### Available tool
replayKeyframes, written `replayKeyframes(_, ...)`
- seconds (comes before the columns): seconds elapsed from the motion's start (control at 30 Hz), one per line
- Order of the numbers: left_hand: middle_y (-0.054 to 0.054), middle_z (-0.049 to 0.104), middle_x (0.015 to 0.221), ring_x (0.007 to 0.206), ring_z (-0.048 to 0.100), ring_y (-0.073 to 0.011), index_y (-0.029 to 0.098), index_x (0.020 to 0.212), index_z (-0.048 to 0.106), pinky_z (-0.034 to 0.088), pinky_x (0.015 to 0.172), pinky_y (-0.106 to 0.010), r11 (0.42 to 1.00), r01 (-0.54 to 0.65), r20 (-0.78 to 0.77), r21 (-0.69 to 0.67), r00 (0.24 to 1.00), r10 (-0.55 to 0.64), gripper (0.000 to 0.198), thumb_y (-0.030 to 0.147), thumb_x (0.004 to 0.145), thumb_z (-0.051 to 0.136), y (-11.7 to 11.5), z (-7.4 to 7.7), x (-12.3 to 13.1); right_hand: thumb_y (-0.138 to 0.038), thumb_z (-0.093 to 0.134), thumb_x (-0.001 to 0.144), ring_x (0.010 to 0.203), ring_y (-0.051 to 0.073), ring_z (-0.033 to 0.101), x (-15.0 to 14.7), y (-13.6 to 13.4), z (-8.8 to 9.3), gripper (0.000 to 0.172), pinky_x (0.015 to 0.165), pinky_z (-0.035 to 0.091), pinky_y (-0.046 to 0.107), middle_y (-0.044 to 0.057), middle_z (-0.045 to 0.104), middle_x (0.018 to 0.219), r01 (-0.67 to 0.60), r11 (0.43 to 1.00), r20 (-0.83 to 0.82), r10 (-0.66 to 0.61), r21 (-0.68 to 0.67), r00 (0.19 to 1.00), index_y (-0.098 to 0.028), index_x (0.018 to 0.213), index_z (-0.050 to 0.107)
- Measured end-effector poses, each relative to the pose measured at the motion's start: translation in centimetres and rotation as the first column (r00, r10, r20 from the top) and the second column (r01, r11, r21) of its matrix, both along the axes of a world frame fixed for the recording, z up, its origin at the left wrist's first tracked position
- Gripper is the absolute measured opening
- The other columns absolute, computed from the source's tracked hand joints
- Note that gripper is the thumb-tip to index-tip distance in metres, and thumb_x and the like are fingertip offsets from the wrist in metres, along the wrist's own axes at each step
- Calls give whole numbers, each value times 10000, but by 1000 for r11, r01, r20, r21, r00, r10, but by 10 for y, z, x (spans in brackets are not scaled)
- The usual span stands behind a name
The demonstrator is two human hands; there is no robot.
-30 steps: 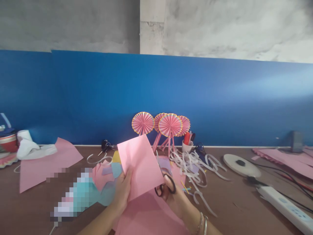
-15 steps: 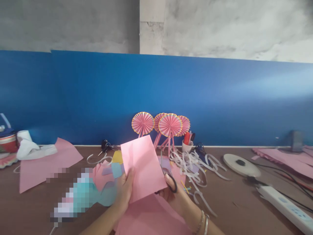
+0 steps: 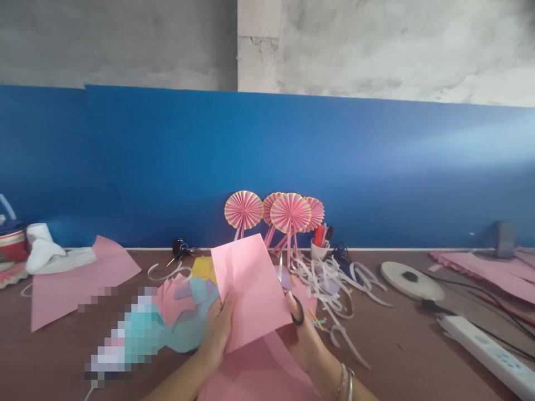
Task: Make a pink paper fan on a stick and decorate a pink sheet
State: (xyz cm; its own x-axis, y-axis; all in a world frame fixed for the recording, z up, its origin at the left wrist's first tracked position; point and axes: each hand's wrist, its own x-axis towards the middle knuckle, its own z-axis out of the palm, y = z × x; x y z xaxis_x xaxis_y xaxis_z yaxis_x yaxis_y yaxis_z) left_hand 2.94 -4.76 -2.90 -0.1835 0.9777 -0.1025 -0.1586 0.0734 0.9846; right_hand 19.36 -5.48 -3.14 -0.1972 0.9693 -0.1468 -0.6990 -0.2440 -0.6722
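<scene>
A sheet of pink paper [image 3: 253,289] is held up in front of me, tilted, its lower left edge pinched by my left hand [image 3: 216,328]. My right hand [image 3: 303,340] grips a pair of scissors [image 3: 297,309] by the dark handles, and their blades point up along the sheet's right edge. Part of the scissors is hidden behind the paper and my fingers. Below the hands lies more pink paper [image 3: 259,373]. Coloured paper pieces [image 3: 188,326] in blue, pink and yellow lie left of my left hand.
Several pink pleated paper fans [image 3: 291,213] lean against the blue panel [image 3: 167,156]. Curled white strips [image 3: 330,284] and a cup of pens [image 3: 320,249] are right of centre. A white round disc [image 3: 412,281] and power strip [image 3: 489,351] sit farther right; pink paper [image 3: 79,284] lies left.
The pink sheet and both hands have shifted slightly right and down. The scissors have moved along with my right hand, and their blades show more clearly beside the sheet.
</scene>
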Motion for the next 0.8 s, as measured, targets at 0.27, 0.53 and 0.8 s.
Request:
replayKeyframes(0.27,-100,725,845,821,660,-289,143,908,662,504,694,-357,1000,-26,-43,4,999,26,474,573,723,594,0,1,-1,-377,752,675,802,236,652,-2,-2,3,314,673,498,337,24,700,793,46,998,28,-47,33,998,-217,910,618)
replayKeyframes(0.53,-102,721,885,809,661,-275,135,942,649,506,718,-357,1000,-2,-21,9,1000,3,539,613,700,594,3,-6,-5,-348,764,664,718,183,601,-2,0,4,279,623,470,282,22,671,818,103,993,79,-108,66,991,-214,865,626)
replayKeyframes(0.8,-102,722,852,784,660,-277,129,931,660,514,647,-339,1000,13,-31,7,999,-13,533,610,710,590,7,-11,-8,-322,765,669,603,118,519,1,0,6,227,525,385,206,-39,604,679,95,992,129,-105,83,986,-237,828,627)
